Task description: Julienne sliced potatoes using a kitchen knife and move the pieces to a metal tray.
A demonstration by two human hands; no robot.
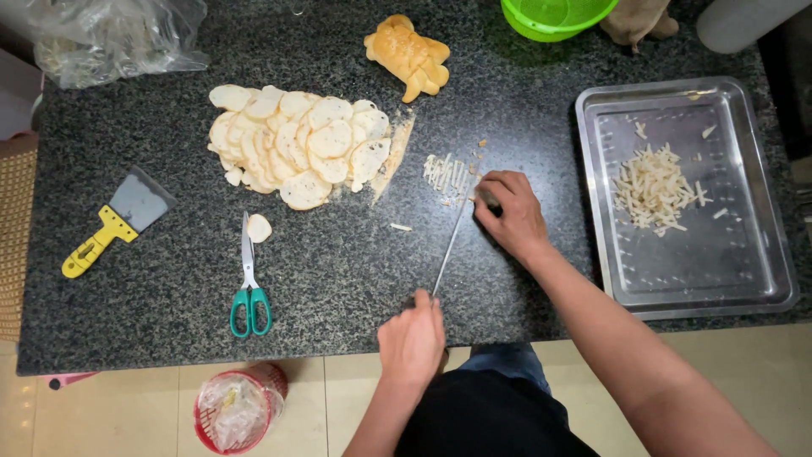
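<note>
My left hand [412, 338] grips the handle of a long thin knife [448, 245] at the near edge of the dark granite counter [338, 271]. My right hand [510, 216] rests closed over the far end of the blade, beside a small heap of pale cut strips [448, 173]. To the left of the strips lies a wide pile of pale round slices [296, 144]. A knobbly yellow root piece [408, 51] lies behind them.
A steel tray [736, 271] on the right holds more cut strips [655, 190]. Green-handled scissors [249, 279], a lone slice [259, 228] and a yellow-handled scraper [114, 224] lie left. A green bowl [554, 17] and plastic bag [110, 38] sit behind. A red basket [237, 406] stands on the floor.
</note>
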